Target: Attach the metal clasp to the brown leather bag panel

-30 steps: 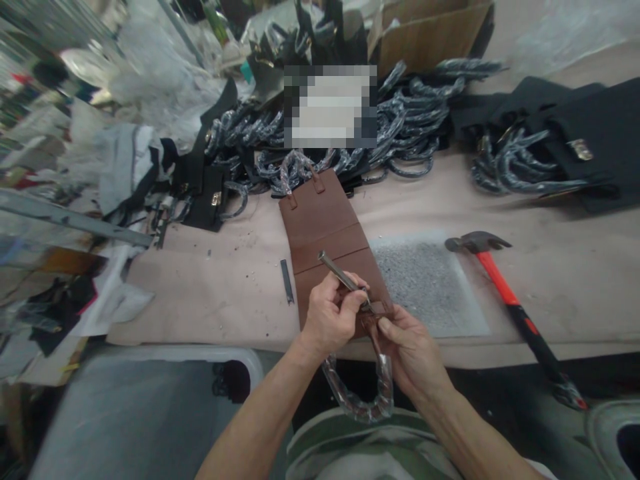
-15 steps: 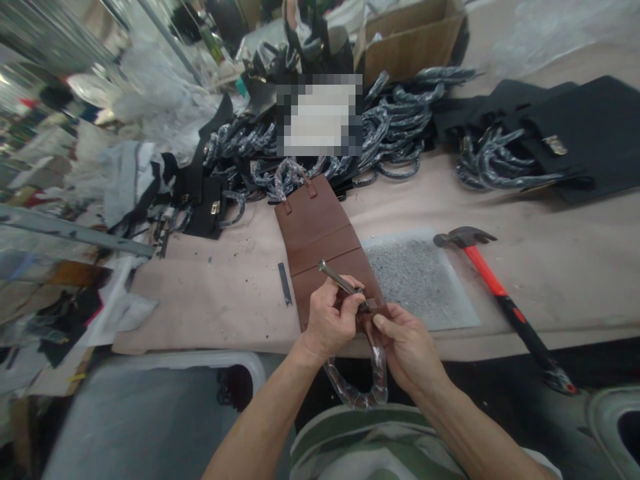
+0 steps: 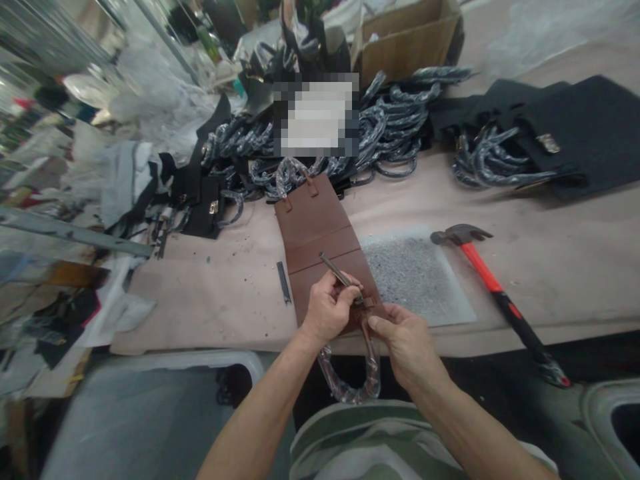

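Clearly, a brown leather piece [image 3: 320, 230] held at its near end

The brown leather piece lies lengthwise on the worktop [image 3: 210, 307], its near end at the front edge. The grip of the left hand [image 3: 327, 310] is pinched around a slim metal rod [image 3: 334, 268], which slants down toward a small tab [image 3: 370, 302] on the leather; whether its tip touches cannot be told. The right hand [image 3: 407, 340] grasps the leather's near corner, thumb on top. A near handle [image 3: 350, 396] in clear plastic hangs below the worktop's edge, and a far handle [image 3: 287, 175], likewise wrapped, loops from the other end.

As for lettering, a pixelated block [image 3: 317, 113] covers a pale patch behind the leather, so anything printed there is hidden. The gold clasps, one on the black bags [image 3: 585, 133] at the right and one on a black piece [image 3: 203, 223] at the left, are too small to read, as are any marks on the red-and-black hammer [image 3: 481, 265].

The hammer's head rests beside a speckled grey sheet [image 3: 415, 280], its handle jutting past the worktop's front edge. A flat dark bar [image 3: 283, 283] lies just left of the leather. Plastic-wrapped black handles [image 3: 393, 127] are heaped before a cardboard box [image 3: 410, 43].
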Demonstrator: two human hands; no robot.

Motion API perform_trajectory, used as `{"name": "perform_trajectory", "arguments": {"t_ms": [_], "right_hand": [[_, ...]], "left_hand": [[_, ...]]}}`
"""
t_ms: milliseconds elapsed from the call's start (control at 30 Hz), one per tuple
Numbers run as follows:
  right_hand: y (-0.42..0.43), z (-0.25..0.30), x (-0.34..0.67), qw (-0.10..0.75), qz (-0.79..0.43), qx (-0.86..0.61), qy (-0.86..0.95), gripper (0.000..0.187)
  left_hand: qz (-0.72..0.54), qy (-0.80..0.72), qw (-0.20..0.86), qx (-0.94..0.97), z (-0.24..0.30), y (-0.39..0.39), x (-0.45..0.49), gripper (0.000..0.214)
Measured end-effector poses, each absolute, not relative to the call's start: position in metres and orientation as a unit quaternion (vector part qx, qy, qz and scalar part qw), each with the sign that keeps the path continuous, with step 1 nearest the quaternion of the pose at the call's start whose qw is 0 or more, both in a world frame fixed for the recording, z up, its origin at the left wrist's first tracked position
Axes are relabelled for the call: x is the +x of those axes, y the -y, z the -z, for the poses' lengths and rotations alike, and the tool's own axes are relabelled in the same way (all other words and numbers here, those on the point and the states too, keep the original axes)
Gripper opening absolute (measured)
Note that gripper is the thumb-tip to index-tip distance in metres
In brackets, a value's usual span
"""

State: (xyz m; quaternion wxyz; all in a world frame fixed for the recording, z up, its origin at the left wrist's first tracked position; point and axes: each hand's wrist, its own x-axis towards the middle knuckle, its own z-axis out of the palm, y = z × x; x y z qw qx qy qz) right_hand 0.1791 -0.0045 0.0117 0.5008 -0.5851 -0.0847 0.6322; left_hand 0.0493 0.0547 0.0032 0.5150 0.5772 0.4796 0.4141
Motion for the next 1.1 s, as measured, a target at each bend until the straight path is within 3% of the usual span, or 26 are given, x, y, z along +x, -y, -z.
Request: {"name": "perform_trajectory", "arguments": {"t_ms": [233, 833, 933, 1100], "right_hand": [[0.001, -0.009, 0.177, 0.505, -0.64, -0.573, 0.083, 0.017], [0.0, -0.01, 0.177, 0.495, -0.632, -0.589, 0.088, 0.016], [-0.001, -0.011, 0.184, 0.455, -0.634, -0.61, 0.138, 0.014], [-0.004, -0.006, 0.203, 0.317, -0.616, -0.653, 0.305, 0.014]], "left_hand": [[-0.426, -0.468, 0.545, 0.55, -0.005, -0.06, 0.047, 0.008], [-0.423, -0.456, 0.438, 0.649, -0.007, -0.056, 0.047, 0.008], [-0.416, -0.458, 0.4, 0.676, -0.005, -0.055, 0.048, 0.009], [-0.407, -0.442, 0.36, 0.713, -0.001, -0.052, 0.048, 0.011]]}}
